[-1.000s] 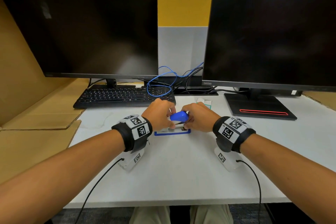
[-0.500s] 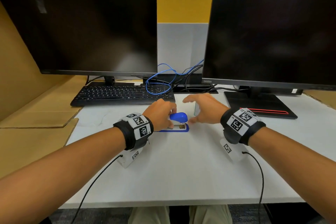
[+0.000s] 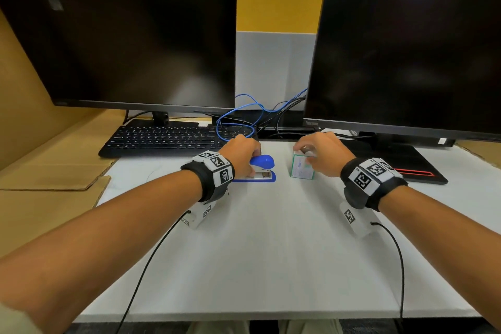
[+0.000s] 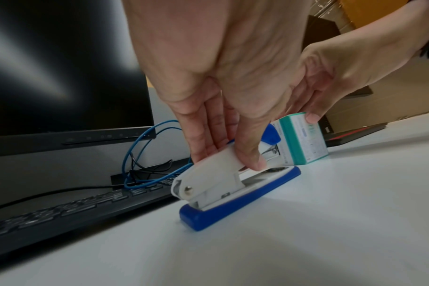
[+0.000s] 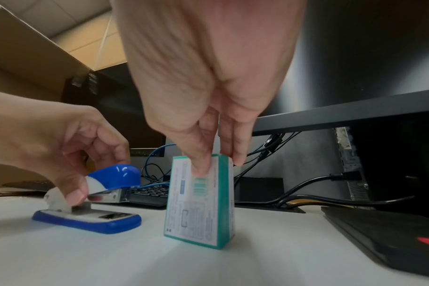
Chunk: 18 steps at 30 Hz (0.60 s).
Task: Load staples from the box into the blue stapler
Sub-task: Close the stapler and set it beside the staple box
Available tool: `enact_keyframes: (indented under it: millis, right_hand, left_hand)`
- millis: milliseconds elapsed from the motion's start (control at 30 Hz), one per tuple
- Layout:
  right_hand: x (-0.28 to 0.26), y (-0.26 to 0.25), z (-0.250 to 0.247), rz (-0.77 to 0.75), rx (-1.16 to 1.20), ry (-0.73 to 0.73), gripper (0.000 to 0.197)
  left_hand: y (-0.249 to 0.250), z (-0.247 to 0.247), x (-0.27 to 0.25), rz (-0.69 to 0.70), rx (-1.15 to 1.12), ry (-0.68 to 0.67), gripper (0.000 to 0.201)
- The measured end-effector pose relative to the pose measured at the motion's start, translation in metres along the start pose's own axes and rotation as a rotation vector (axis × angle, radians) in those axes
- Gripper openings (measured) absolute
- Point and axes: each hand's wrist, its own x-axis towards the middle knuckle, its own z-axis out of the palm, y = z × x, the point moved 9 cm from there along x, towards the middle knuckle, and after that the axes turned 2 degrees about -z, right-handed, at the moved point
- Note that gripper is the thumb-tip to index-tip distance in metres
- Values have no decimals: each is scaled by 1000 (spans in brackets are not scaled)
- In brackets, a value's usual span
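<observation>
**Stapler held down, staple box pinched upright**

Nearest the person, the white desk [image 3: 271, 252] runs bare up to the blue stapler [image 3: 260, 171], and I'll place everything else from that.

The stapler sits flat on its blue base, front end pointing toward the person's right. The left hand [image 3: 241, 156] comes down over its rear half: thumb and fingertips pinch the white body near the hinge, and the blue top stands raised a little above the metal channel. The wrist view shows the fingers [image 4: 203, 139] laid along the far side of the white part, the thumb on the near side.

Just to the right of the stapler, apart from it, a small white and teal box of staples [image 5: 198, 201] stands on end on the desk. The right hand [image 3: 322, 153] reaches down from above and grips its top, thumb on the printed face and fingers over the far edge. The box looks closed.

Behind the stapler lies a black keyboard [image 3: 168, 139], with a loop of blue cable [image 3: 238, 119] at its right end. Farther back stand two dark monitors, one behind and left [image 3: 122, 43], one behind and right [image 3: 406, 54].
</observation>
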Motion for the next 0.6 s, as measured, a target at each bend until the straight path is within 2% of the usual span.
enact_keyframes:
  millis: [600]
  right_hand:
    - [4, 5, -1, 1, -46, 4, 38]
  left_hand:
    - [-12, -1, 9, -20, -22, 36, 40]
